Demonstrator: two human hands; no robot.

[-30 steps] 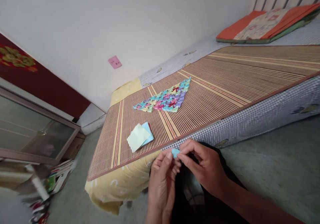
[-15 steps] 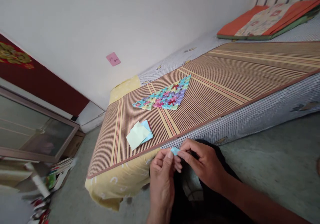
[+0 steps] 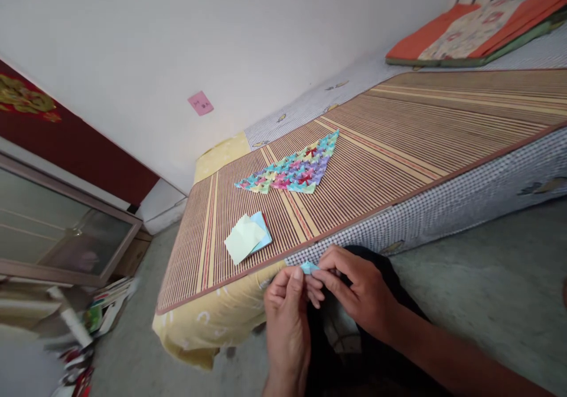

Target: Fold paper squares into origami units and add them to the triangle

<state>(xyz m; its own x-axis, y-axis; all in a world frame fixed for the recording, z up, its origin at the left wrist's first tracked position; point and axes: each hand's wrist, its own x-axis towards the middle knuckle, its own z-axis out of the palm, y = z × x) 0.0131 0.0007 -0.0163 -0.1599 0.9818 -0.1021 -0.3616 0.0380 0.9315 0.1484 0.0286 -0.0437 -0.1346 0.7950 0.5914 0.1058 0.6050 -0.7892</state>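
Both my hands meet low in the picture, over my dark-clothed lap, just in front of the bed's near edge. My left hand (image 3: 287,320) and my right hand (image 3: 358,293) pinch a small folded light-blue paper piece (image 3: 309,267) between thumbs and fingertips. On the striped bamboo mat (image 3: 398,149) lies a triangular patchwork of many coloured folded papers (image 3: 295,172). Closer to me rests a small stack of square paper sheets (image 3: 245,238), pale green on top of blue.
The bed has a checked sheet (image 3: 465,208) and a yellow cover (image 3: 212,320) at its end. An orange folded quilt (image 3: 473,28) lies at the far right. A pink note (image 3: 200,103) sticks on the white wall. A glass-fronted cabinet (image 3: 57,231) and floor clutter (image 3: 84,332) stand left.
My hands stay together on the blue paper piece, with the fingers shifting slightly and the paper sinking lower between them. The view has drifted a little.
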